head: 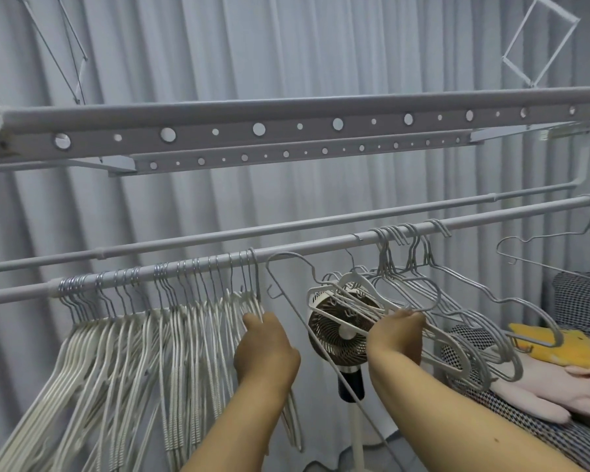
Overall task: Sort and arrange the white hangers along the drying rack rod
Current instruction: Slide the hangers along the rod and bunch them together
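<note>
Head view: the rod [191,267] runs across the drying rack, a packed row of white hangers [123,335] hooked on its left stretch. The left hand [264,349] touches the row's right end, its fingers hidden behind the hand, so their grip cannot be told. The right hand [397,335] has fingers curled round a tilted bundle of grey hangers [457,298] before a fan [338,330].

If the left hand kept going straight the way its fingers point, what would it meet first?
Most likely the packed white hangers on the rod: the left hand points up and left, its fingertips already at the rightmost hanger. Depth is hard to judge.
</note>
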`<state>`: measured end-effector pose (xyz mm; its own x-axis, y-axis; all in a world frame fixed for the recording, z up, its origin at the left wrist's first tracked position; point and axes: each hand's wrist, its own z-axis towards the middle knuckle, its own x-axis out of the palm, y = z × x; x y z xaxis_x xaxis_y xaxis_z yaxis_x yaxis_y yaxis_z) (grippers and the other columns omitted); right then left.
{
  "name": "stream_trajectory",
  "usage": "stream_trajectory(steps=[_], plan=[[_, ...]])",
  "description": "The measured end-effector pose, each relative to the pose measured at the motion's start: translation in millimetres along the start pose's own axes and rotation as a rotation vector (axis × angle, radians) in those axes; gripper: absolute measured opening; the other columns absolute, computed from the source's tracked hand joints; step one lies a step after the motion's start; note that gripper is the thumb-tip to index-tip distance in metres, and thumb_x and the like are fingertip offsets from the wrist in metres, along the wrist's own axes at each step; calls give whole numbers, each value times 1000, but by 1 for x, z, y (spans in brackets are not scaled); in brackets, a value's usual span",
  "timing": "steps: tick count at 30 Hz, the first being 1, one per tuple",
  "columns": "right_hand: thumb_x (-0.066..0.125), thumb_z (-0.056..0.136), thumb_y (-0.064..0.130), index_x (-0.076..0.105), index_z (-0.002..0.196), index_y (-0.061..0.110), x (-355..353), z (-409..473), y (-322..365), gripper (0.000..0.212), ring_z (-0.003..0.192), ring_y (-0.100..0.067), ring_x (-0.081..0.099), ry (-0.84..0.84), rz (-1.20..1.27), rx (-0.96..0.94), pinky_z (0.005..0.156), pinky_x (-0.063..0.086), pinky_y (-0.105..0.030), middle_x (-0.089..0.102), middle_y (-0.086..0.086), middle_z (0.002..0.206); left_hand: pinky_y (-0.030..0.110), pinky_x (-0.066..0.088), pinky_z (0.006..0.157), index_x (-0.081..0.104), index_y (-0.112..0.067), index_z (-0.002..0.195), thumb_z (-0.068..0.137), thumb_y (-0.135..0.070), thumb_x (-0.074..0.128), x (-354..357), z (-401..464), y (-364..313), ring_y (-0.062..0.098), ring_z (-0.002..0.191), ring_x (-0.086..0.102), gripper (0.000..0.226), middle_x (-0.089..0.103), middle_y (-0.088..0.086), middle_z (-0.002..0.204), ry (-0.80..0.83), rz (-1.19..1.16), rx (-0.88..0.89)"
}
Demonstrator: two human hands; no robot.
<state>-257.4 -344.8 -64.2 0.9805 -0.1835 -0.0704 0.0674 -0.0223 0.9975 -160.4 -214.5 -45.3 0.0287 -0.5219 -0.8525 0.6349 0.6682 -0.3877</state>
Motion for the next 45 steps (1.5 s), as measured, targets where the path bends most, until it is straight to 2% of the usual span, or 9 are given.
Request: stream_trajectory(steps=[4, 9, 17, 25, 30, 32, 38, 41, 45], plan=[[15, 102, 41, 35, 99, 11, 6, 3, -8, 35, 88, -45, 62, -136, -25, -22, 81, 49, -49, 65, -22, 94, 28, 38, 50, 40, -15, 96, 86, -13, 55, 1, 1, 3, 17, 60, 46, 18, 37, 9, 122, -2, -16, 12], [21, 103, 29, 43, 106, 11, 20, -4, 4, 29, 94, -41, 62, -76, -72, -153, 84, 47, -47, 66, -18, 104, 27, 40, 54, 48, -12, 110, 86, -16, 55, 3, 3, 5, 18, 59, 47, 26, 35, 10, 130, 3, 2, 26], [33, 100, 15, 47, 113, 13, 62, -31, 42, 19, 96, -28, 58, 303, -56, -394, 75, 35, -31, 62, -11, 107, 28, 42, 60, 46, -14, 125, 88, -20, 54, 2, 1, 8, 22, 70, 50, 38, 35, 7, 132, 13, 9, 43], [38, 97, 7, 45, 126, 7, 104, -44, 52, 29, 104, -31, 59, 764, -63, -418, 94, 49, -47, 59, -18, 115, 30, 45, 70, 45, -17, 130, 98, -33, 40, 0, -4, 17, 23, 94, 60, 36, 39, 4, 132, -59, -62, 79], [34, 102, 16, 52, 122, 2, 99, -47, 51, 30, 77, -17, 55, 992, -73, -333, 71, 48, -29, 58, -16, 103, 29, 40, 71, 48, -16, 127, 99, -37, 38, 0, -2, 19, 22, 101, 56, 36, 42, 5, 128, -132, -76, 70], [34, 102, 23, 56, 116, 5, 92, -42, 51, 32, 90, -22, 56, 896, -167, -481, 82, 44, -35, 59, -10, 102, 29, 43, 74, 50, -15, 126, 98, -35, 40, 0, -1, 18, 21, 102, 54, 35, 43, 5, 126, -176, -104, 77], [45, 89, 22, 52, 114, 10, 51, -1, 48, 29, 114, -30, 49, 77, -513, -678, 96, 38, -40, 56, -11, 121, 23, 38, 83, 54, -15, 124, 96, -29, 49, -3, -7, 3, 17, 110, 49, 32, 45, 2, 122, -337, -226, 211], [43, 91, 31, 46, 121, 6, 33, 17, 43, 39, 121, -31, 45, 39, -697, -607, 100, 34, -40, 51, -15, 130, 18, 37, 82, 55, -14, 122, 95, -22, 51, 0, -8, -9, 15, 105, 51, 29, 46, 1, 121, -302, -331, 285], [29, 95, 47, 49, 129, 6, 23, 32, 38, 57, 122, -31, 49, 210, -848, -473, 99, 33, -41, 55, -14, 132, 15, 40, 79, 56, -17, 117, 96, -15, 46, 4, -8, -29, 10, 97, 52, 23, 48, -2, 119, -111, -566, 267]])
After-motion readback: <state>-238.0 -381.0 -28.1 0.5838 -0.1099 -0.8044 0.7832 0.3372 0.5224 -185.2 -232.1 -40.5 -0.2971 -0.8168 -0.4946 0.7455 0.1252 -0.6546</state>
